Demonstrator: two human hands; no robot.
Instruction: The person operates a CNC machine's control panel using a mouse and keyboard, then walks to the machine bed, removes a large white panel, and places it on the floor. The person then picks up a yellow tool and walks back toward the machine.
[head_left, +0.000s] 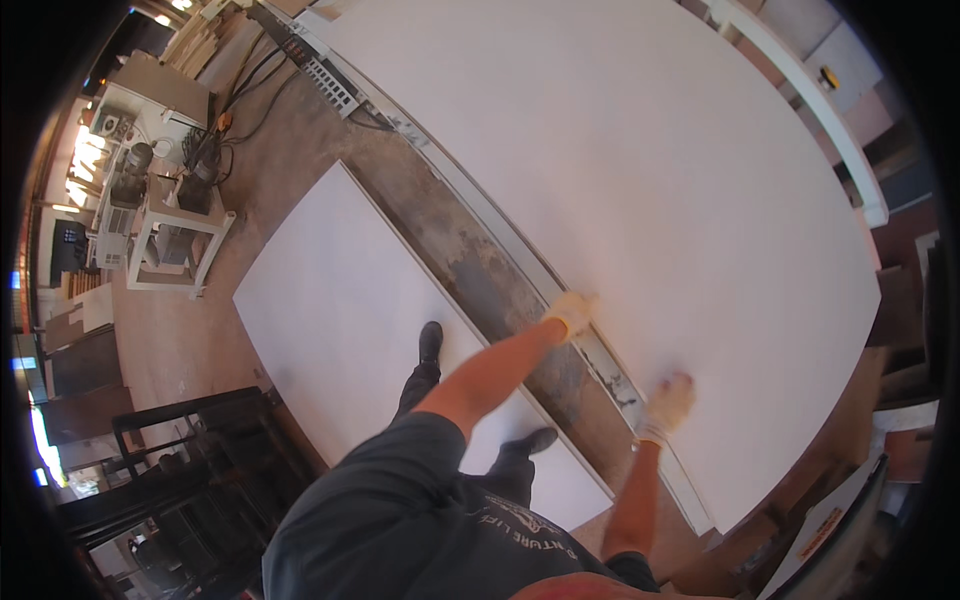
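A large white panel (640,160) lies across a machine bed in front of me. My left hand (572,314), in a pale work glove, rests at its near edge, fingers laid over the top surface. Further right, my right hand (670,402), gloved too, is spread on the panel just inside the same edge. Its fingertips are smeared by motion. A narrow metal rail (500,235) runs along the panel's near edge, below both hands. Neither hand visibly holds anything.
A second white panel (345,265) lies under my feet, with a strip of stained floor (480,275) between it and the rail. A white-framed machine (165,235) stands at left, with cables behind it. Black metal equipment (200,480) is at lower left. A white beam (815,100) crosses the far right.
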